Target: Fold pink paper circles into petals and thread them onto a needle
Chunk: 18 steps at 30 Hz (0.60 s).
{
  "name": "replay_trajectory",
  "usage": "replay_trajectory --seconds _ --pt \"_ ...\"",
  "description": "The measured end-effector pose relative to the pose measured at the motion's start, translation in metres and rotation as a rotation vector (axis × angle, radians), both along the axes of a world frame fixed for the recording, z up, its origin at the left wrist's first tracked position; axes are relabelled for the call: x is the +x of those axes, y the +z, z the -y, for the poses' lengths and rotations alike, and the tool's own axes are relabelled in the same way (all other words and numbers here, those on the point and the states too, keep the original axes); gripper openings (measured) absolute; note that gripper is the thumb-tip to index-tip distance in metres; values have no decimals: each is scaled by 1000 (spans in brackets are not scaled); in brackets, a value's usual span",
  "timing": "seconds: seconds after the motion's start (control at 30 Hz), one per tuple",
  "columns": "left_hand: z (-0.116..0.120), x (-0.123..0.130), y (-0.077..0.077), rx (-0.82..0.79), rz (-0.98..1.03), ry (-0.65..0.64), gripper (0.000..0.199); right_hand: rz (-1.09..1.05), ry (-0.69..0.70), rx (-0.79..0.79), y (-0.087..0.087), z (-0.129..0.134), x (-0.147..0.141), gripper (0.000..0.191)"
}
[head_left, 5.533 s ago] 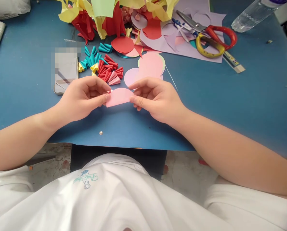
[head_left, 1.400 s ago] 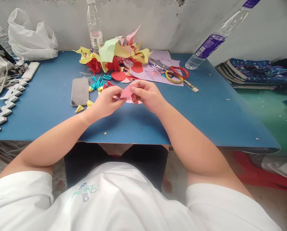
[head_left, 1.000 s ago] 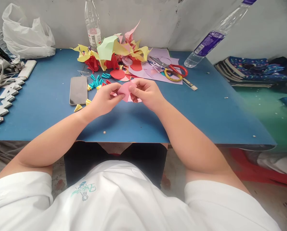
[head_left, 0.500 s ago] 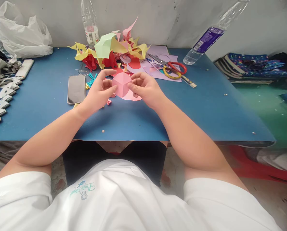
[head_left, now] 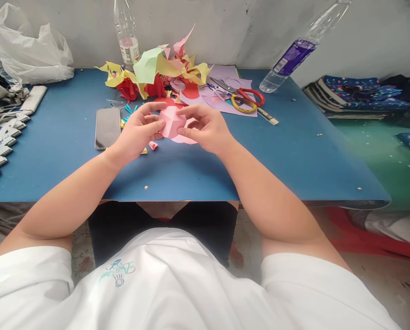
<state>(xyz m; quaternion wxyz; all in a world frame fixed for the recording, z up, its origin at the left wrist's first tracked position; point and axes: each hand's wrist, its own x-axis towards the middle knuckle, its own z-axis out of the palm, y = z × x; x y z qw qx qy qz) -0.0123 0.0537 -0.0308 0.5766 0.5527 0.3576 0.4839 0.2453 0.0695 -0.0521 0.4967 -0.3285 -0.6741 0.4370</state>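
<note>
Left hand (head_left: 139,130) and right hand (head_left: 208,126) pinch a creased pink disc (head_left: 171,122), likely light, easily bent; best held by its edges.

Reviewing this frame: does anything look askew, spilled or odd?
The purple-labelled bottle at the back right seems to lean, perhaps only lens distortion. The pink disc held by the left hand and right hand is creased. No spill shows.
</note>
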Motion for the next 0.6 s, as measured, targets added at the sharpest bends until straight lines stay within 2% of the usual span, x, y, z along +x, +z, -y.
replay_trajectory --seconds 0.1,0.3,0.47,0.6 --pt "-3 0 -2 29 -50 -9 44 26 -24 -18 3 2 1 40" --pt "-3 -1 -3 94 -135 -5 37 155 -82 32 6 6 0 40" --pt "1 -1 1 78 -195 -32 32 241 -103 112 13 10 1 51" --pt "3 0 2 97 -253 -49 26 245 -54 189 13 7 -1 60"
